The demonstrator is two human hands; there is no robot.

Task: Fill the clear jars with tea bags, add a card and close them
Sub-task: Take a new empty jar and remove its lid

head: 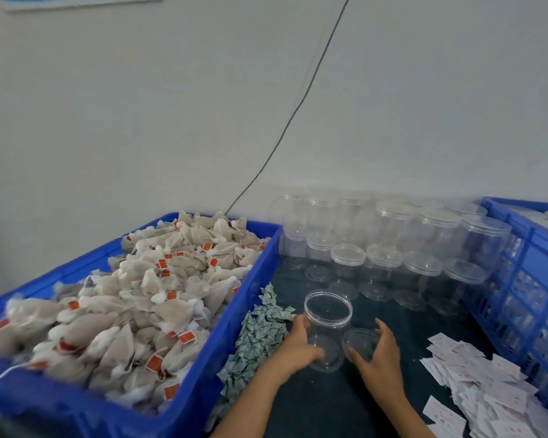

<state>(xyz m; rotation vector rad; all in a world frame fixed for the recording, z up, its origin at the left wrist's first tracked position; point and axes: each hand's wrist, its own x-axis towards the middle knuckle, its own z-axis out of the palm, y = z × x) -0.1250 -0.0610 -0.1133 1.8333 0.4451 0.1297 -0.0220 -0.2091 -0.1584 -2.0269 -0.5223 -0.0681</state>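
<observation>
An open, empty clear jar (327,327) stands upright on the dark table. My left hand (301,339) grips its lower left side. Just right of the jar, my right hand (378,352) holds the jar's clear lid (359,343) by its edge, low over the table. A big blue crate (241,305) at the left is heaped with tea bags (140,308) bearing orange tags. White cards (481,384) lie scattered at the right front.
Several lidded empty clear jars (393,248) stand stacked along the back wall. A pile of small green-and-white sachets (257,333) lies beside the crate. A second blue crate (525,279) holding more jars stands at the right. A black cable (298,115) hangs down the wall.
</observation>
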